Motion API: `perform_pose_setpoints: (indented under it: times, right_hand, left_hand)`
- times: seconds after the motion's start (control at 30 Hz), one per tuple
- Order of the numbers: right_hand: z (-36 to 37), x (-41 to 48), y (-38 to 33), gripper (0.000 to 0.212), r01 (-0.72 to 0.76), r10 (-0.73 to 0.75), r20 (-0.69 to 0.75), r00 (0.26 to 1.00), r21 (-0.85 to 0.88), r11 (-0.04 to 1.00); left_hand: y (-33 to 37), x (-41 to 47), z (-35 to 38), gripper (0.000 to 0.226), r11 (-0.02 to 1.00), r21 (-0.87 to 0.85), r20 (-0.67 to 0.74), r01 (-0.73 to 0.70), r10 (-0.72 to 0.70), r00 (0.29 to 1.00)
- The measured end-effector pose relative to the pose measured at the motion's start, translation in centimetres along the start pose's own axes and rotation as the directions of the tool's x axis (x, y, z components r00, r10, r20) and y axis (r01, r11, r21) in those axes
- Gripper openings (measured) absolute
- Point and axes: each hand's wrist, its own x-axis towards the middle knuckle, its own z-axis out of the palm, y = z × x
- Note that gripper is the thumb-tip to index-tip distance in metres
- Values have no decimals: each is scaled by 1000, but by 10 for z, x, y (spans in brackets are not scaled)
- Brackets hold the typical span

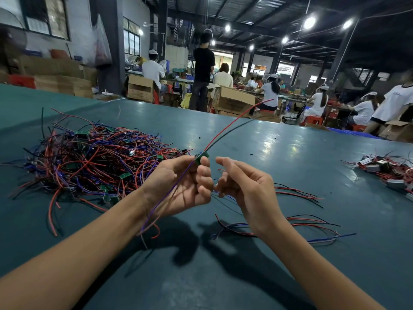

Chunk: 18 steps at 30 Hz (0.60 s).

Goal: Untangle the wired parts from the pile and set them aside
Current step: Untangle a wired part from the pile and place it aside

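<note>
Left hand (183, 182) grips board (202, 157) raised off table (245, 135), right of pile (89, 157), so leads hang untangled. Right hand (241, 184) loosely curled, apparently empty, just beside. Freed wires (308, 220) near right.

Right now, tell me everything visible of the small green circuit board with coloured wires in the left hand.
The small green circuit board is a rectangular piece, pinched between the left hand's thumb and fingertips above the teal table. A red wire and a black wire rise from its top edge toward the upper right; purple-blue wires hang down across the palm.
</note>
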Motion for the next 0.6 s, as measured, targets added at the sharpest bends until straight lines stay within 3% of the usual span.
perform_pose_setpoints:
  times: [0.13,0.23,0.37,0.5,0.6]
  right_hand:
    - [2,1,3,33,40,-40,50,998,-1,999]
    - [0,1,5,32,73,-72,65,995,-23,997]
    - [-4,4,6,29,60,-62,31,998,54,997]
    - [-8,8,3,22,-33,32,11,999,226,974]
    - [-11,10,0,19,-76,84,-15,996,277,958]
  left_hand:
    - [-5,-3,2,24,984,-6,105,178,-176,979]
    - [-10,-4,-1,20,973,28,133,230,-232,964]
    - [-9,-2,-5,30,973,170,97,158,-176,980]
    - [-6,2,-9,46,978,197,37,61,-69,997]
    - [-5,3,-12,45,975,219,56,35,-49,997]
